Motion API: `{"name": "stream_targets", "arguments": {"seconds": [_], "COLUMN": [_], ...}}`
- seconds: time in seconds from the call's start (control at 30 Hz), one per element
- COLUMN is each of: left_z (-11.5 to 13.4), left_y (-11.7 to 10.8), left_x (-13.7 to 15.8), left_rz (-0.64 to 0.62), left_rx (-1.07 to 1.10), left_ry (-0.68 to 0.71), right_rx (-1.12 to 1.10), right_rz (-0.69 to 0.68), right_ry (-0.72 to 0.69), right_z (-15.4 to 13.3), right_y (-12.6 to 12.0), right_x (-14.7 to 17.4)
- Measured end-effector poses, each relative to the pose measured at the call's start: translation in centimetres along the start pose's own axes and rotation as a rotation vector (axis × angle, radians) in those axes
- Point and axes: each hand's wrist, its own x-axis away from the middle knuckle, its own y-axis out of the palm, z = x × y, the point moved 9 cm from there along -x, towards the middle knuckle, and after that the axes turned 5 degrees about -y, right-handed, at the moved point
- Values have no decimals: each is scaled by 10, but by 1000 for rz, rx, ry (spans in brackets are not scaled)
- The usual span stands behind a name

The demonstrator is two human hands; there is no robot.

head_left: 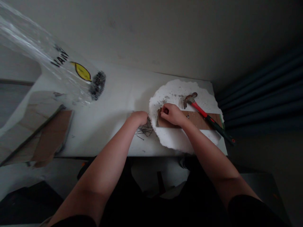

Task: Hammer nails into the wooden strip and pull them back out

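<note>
My left hand (141, 118) reaches down at the upper edge of a loose pile of nails (146, 130) on the white table. Its fingers point away and are hidden behind the back of the hand. My right hand (172, 114) rests over the left end of a brown wooden board (197, 120), fingers curled closed. What those fingers hold, if anything, is too dark to make out. A claw hammer (201, 112) with a red and black handle lies slantwise across the board, its head beyond the board's far edge.
Under the board lies a ragged white sheet (175, 138) with dark specks. Clear plastic wrap (68, 71) with a yellow print stands at the left. Brown board pieces (53, 134) lie near the table's (113, 94) left end. A dark curtain (265, 97) hangs at the right.
</note>
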Motion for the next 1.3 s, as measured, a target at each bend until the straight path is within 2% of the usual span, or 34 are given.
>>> {"name": "stream_targets", "arguments": {"seconds": [0.1,0.23,0.27,0.33,0.43,0.5,0.57,0.67,0.77,0.83,0.9,0.97,1.03,1.1,1.17,1.23,1.3], "left_z": [-14,-33,-34,-25,3,20,33,40,31,17,0,-11,-15,-16,-16,-14,-6], "left_y": [-19,-68,-78,-91,-89,-79,-71,-69,-69,-59,-40,-10,15,25,24,13,-2], "left_x": [4,25,32,43,53,60,67,77,80,74,61,46,34,29,29,40,65], "left_rz": [122,522,610,702,646,560,493,467,466,422,335,208,132,149,206,290,394], "left_rx": [69,325,395,510,587,606,635,676,661,605,514,318,138,65,24,-8,1], "left_ry": [-92,-162,-127,41,374,528,625,684,652,590,481,389,318,250,166,87,70], "right_rx": [-56,-51,-40,-5,59,89,103,79,10,-29,-53,-59,-55,-58,-76,-89,-84], "right_rz": [74,145,141,123,93,90,101,100,98,120,159,203,253,316,376,408,408], "right_ry": [18,55,54,35,-14,-37,-50,-76,-120,-133,-111,-63,-22,-10,-21,-25,-1], "right_z": [3,7,6,2,-11,-20,-29,-39,-45,-45,-42,-36,-32,-30,-28,-22,-13], "right_y": [-5,-9,-8,-9,-13,-17,-21,-21,-19,-23,-30,-41,-53,-66,-79,-88,-91], "right_x": [1,3,3,4,5,7,9,13,17,20,24,28,34,43,54,65,77]}}
